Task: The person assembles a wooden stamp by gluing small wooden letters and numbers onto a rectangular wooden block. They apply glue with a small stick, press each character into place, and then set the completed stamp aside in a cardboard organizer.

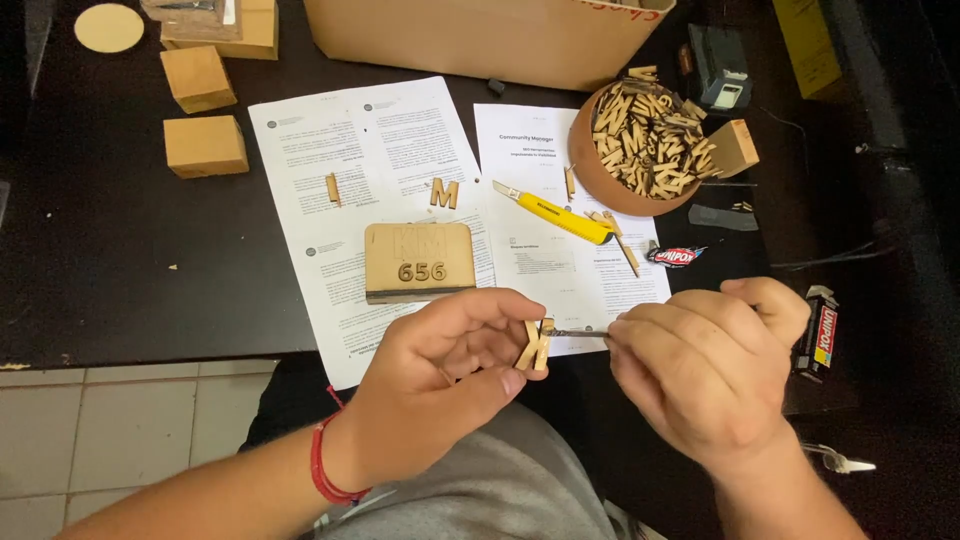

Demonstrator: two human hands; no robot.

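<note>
**Wooden letter held at tabletop edge, tool tip on it**

Wood letter (533, 345), pale, K-like in shape, is pinched between thumb and fingertips of the left hand (440, 385), which is closed on it. Letter sits in the air just past the near edge of the tabletop (120, 260), above the lap. Long axis runs near upright, tilted slightly, top end leaning right toward the tool.

Right hand (700, 375) is closed on a thin metal tool (575, 333). Tool lies roughly level, tip pointing left, touching the letter's upper right part. Handle end hidden inside the fingers.

Hands close together, joined only through tool and letter. Red cord (322, 465) on left wrist.

On the tabletop: wooden plaque (419, 262) with raised numerals, lying on printed sheets (400, 140); a loose letter (444, 192) beyond it; yellow knife (552, 212), long axis diagonal, blade end up-left; round bowl (590, 170) full of wooden letters; wood blocks (205, 146) at far left; cardboard box (480, 40) at the back; glue packet (817, 335) just right of the right hand.
</note>
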